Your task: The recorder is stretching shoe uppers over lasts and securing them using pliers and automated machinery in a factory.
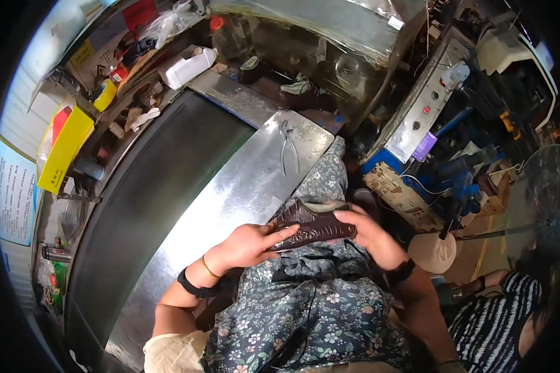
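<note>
Above my lap I hold a dark maroon shoe (pixel 314 227), its surface shiny and wrinkled, with a pale greenish part showing at its top opening. My left hand (pixel 249 244) grips the left end, thumb lying across the side. At the right end, my right hand (pixel 370 233) is closed round the shoe with the thumb near the top edge. Beyond the shoe, a pair of metal pliers (pixel 289 149) lies on the silver metal tabletop (pixel 230 186). The undersides of my fingers are hidden behind the shoe.
A black conveyor belt (pixel 149 168) curves along the left. Two similar shoes, one a maroon shoe (pixel 302 94), stand at the back near a white jug (pixel 190 67). A machine control panel (pixel 426 99) is at right; a person in a striped garment (pixel 494 320) sits lower right.
</note>
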Tool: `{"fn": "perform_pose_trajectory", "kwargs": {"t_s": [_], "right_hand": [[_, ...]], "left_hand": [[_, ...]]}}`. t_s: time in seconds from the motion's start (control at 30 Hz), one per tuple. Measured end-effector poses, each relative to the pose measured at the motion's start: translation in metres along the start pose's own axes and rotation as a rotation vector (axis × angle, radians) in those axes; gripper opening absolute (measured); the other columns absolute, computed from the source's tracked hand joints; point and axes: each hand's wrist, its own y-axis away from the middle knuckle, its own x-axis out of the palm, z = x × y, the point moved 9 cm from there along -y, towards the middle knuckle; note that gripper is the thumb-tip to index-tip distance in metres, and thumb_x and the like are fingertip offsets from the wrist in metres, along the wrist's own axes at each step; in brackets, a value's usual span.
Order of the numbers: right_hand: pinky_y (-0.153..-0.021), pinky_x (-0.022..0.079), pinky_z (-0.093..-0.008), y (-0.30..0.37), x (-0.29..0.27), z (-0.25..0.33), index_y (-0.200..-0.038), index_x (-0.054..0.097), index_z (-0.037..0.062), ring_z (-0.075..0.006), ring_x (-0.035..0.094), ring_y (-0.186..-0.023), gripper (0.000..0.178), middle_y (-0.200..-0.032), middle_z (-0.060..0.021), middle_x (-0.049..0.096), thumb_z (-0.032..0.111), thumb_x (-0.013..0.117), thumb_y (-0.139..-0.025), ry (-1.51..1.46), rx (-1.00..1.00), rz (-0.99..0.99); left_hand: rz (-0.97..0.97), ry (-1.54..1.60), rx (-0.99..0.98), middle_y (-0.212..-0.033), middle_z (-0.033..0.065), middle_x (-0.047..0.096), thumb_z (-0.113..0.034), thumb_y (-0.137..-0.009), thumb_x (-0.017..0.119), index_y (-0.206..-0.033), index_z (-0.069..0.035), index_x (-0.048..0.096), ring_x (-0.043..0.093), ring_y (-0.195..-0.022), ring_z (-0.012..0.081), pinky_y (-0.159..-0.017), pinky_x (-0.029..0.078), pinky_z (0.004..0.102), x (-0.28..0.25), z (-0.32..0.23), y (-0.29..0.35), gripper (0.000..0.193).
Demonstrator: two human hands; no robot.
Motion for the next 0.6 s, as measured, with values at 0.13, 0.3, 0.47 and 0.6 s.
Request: {"fn": "perform_pose_trajectory", "kwargs": {"t_s": [0.13, 0.3, 0.47, 0.6], "right_hand": [[-0.088, 0.056, -0.0431, 0.026, -0.019, -0.027, -0.134, 0.041, -0.0033, -0.029, 0.062, -0.108, 0.05, -0.126, -0.0191, 0.056, 0.006, 0.054, -0.087, -0.19, -0.219, -0.194], [-0.109, 0.037, -0.0408, 0.057, -0.004, 0.008, -0.135, 0.042, 0.0012, -0.0288, 0.05, -0.127, 0.075, -0.136, -0.0174, 0.051, 0.0, 0.073, -0.067, 0.022, -0.568, -0.13], [-0.109, 0.036, -0.0425, 0.06, 0.039, 0.023, -0.137, 0.044, 0.0038, -0.0343, 0.04, -0.136, 0.079, -0.148, -0.0233, 0.036, 0.013, 0.083, -0.069, 1.087, -0.717, -0.21], [-0.105, 0.038, -0.0503, 0.061, 0.058, 0.009, -0.144, 0.039, 0.008, -0.0454, 0.037, -0.135, 0.082, -0.151, -0.0262, 0.029, 0.011, 0.081, -0.073, 1.298, -0.888, -0.157]], "left_hand": [[-0.16, 0.04, 0.05, -0.121, 0.0146, 0.063, -0.023, -0.071, 0.079, -0.137, -0.008, 0.05, 0.064, -0.102, 0.0346, -0.088, 0.052, 0.0409, -0.005, 0.013, -0.011, 0.073], [-0.735, 1.743, -0.483, -0.15, 0.0156, 0.036, -0.042, -0.084, 0.073, -0.148, 0.0, 0.027, 0.037, -0.138, 0.0312, -0.115, 0.027, 0.047, 0.016, 0.09, -0.022, 0.089], [-0.646, 2.155, -0.334, -0.127, 0.0118, 0.06, -0.047, -0.095, 0.057, -0.132, -0.004, 0.049, 0.06, -0.113, 0.0243, -0.098, 0.05, 0.0427, 0.022, 0.084, -0.077, 0.057], [-0.664, 2.054, -0.303, -0.112, 0.008, 0.066, -0.031, -0.091, 0.068, -0.122, -0.003, 0.055, 0.066, -0.1, 0.0203, -0.091, 0.054, 0.0378, 0.01, 0.079, -0.084, 0.044]]}}
